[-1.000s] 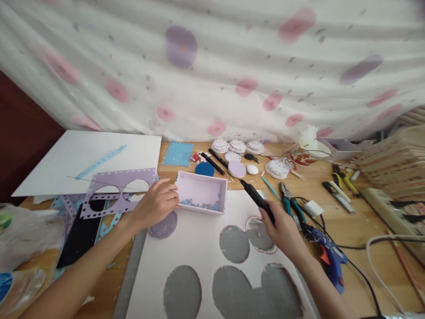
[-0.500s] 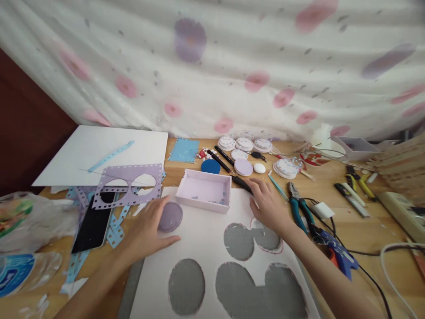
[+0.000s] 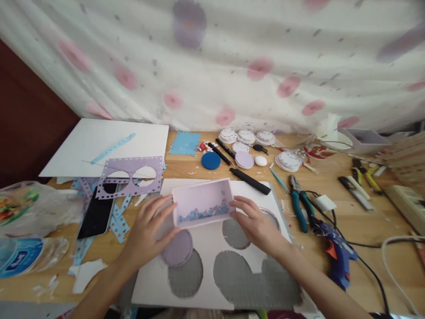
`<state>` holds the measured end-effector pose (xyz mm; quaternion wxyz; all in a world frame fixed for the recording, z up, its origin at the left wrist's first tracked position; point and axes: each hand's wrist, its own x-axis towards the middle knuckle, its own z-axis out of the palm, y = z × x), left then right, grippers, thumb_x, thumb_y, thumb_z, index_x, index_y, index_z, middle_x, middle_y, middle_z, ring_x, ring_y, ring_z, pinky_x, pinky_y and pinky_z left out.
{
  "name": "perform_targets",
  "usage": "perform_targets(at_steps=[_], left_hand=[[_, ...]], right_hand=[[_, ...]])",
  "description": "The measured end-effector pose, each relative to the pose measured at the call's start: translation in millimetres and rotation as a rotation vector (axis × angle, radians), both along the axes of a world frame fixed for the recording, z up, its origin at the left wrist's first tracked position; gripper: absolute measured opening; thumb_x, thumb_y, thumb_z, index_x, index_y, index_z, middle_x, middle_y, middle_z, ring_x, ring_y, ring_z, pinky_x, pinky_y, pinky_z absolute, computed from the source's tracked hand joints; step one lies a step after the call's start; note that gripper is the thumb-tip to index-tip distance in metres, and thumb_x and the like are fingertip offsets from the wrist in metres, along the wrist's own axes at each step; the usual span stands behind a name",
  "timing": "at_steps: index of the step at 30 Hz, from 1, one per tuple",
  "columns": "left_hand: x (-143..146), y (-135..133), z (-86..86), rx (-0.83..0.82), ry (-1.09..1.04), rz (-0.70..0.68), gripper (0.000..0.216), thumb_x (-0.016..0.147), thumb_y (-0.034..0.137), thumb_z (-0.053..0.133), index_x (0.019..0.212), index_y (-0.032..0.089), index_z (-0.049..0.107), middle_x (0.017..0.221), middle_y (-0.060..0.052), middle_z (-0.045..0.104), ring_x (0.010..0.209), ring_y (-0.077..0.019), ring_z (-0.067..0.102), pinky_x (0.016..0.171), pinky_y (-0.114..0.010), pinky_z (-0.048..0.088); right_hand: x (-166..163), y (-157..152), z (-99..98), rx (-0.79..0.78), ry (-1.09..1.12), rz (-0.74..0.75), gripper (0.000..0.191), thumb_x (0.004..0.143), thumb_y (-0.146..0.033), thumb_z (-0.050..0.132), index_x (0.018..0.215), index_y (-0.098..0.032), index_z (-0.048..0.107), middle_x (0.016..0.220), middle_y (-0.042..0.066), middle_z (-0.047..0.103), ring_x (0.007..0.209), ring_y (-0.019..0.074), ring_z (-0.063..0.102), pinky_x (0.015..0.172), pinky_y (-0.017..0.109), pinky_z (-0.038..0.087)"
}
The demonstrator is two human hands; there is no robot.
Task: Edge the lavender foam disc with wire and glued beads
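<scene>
A pale lilac open box is tilted toward me above the white sheet. Small blue and purple bits have gathered along its near wall. My left hand grips the box's left end, fingers at the wall and thumb below. My right hand is closed on the right end. Just under my left thumb is a round purple disc; I cannot tell whether the thumb touches it. Behind the box lies a black cutter-like tool, apart from both hands.
Pliers and a blue glue gun with cords lie at right. Decorated white discs, a blue disc and black pens are behind. At left are a phone, paper strips and a plastic bottle.
My right hand has left the black tool and taken the box's right end. My left hand has come to its left end. The box has tilted toward me; the purple disc sits nearer.
</scene>
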<state>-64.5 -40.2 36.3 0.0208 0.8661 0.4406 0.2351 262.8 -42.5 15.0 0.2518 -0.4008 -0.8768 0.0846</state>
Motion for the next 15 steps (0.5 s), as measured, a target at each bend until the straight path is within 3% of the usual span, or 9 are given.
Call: perform_targets(at_steps=[6,8,11,15], left_hand=[[1,18,-0.6,-0.001,-0.046,-0.115,0.028,0.087,0.014,0.057,0.113,0.023,0.059,0.135,-0.01,0.049,0.125,-0.026,0.046,0.104,-0.047,0.039],[2,19,-3.0,-0.03,-0.051,-0.145,0.025,0.089,0.011,0.053,0.11,0.022,0.06,0.13,-0.009,0.053,0.122,-0.0239,0.048,0.102,-0.044,0.041],[2,18,-5.4,-0.065,-0.035,-0.169,0.021,0.09,0.014,0.052,0.107,0.022,0.062,0.126,-0.009,0.057,0.121,-0.0229,0.049,0.1,-0.042,0.042],[4,15,-3.9,0.022,-0.02,-0.149,0.009,0.087,0.019,0.059,0.094,0.02,0.064,0.116,-0.007,0.065,0.114,-0.0232,0.054,0.095,-0.042,0.043]], right_hand=[[4,-25,0.8,0.017,0.021,-0.029,0.043,0.087,-0.007,0.04,0.121,-0.025,0.057,0.133,0.008,0.054,0.128,0.0238,0.046,0.095,0.041,0.053],[21,-20,7.8,0.03,0.039,-0.136,0.04,0.088,-0.012,0.043,0.124,-0.025,0.055,0.135,0.01,0.052,0.121,0.0226,0.054,0.093,0.04,0.053],[63,9,13.9,0.079,0.072,-0.417,0.031,0.088,-0.015,0.042,0.112,-0.02,0.06,0.115,0.012,0.062,0.107,0.0236,0.061,0.09,0.042,0.051],[114,72,-2.4,-0.12,-0.165,-0.722,0.023,0.082,-0.011,0.043,0.088,-0.012,0.065,0.09,0.017,0.067,0.084,0.0252,0.065,0.074,0.038,0.05]])
